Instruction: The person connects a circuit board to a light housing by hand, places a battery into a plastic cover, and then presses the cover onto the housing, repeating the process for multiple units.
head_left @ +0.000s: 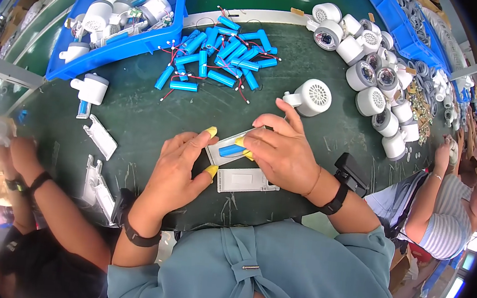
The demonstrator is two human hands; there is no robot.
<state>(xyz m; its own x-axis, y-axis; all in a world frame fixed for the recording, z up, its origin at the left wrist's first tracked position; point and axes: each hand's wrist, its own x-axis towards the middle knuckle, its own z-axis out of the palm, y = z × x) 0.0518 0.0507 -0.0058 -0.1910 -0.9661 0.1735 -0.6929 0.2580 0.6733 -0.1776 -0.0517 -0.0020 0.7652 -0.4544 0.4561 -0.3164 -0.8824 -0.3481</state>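
A white plastic handle shell [210, 156] lies tilted in front of me, with a blue cylindrical battery [229, 150] in its hollow. My left hand [174, 169] spans the shell's left end between thumb and index finger, both in yellow finger cots. My right hand [284, 153] pinches at the battery's right end with its thumb and index finger, which also wear yellow cots; the other fingers are raised, and they hide the shell's right part. Just below, a second white shell half [241, 180] lies flat, its right end close under my right hand.
Loose blue batteries [219, 55] with red wires are heaped ahead. White round fan-like units [366, 75] crowd the right, one unit [315, 98] nearer. A blue bin [172, 33] holds more units. Shell parts [101, 139] lie left; a black device [352, 172] stands right. Co-workers sit either side.
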